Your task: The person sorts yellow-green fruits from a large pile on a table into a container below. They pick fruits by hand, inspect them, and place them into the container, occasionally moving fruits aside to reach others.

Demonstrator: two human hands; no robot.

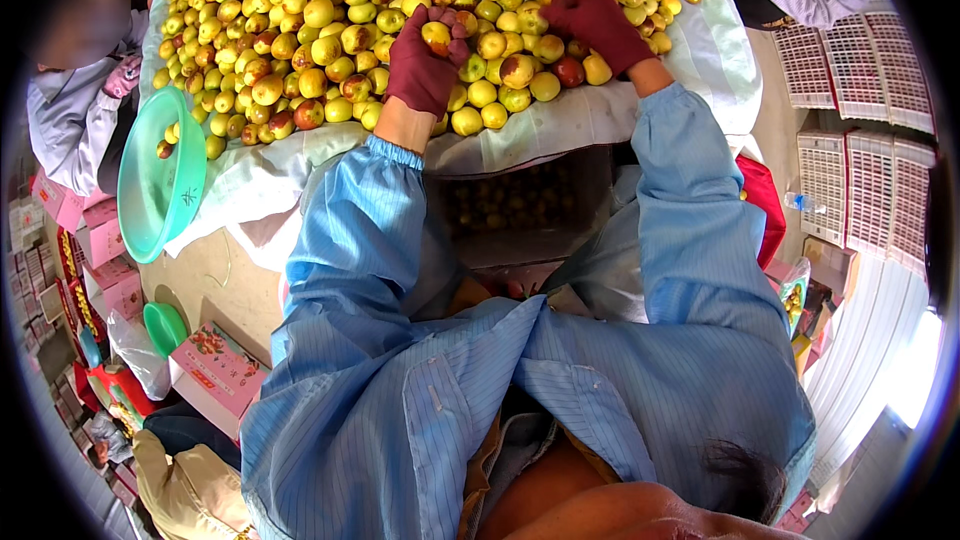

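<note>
A heap of yellow-green and reddish-brown jujubes point(326, 49) covers the white cloth point(525, 124) on the table before me. My left hand point(421, 71), in a dark red glove, is curled palm up around one yellow jujube point(436, 37) with a red-brown patch. At the right part of the heap is my right hand point(596, 22), gloved alike and palm down. Its fingers are spread, their tips beside a yellow-green jujube point(532, 17); whether they touch it is hard to see.
A turquoise plastic basin point(154, 195) tilts at the table's left edge, with a few jujubes in it. Below the table edge, a dark box point(517, 202) holds more fruit. White crates point(862, 67) are stacked right; pink cartons point(221, 367) stand left. Other people point(75, 112) sit nearby.
</note>
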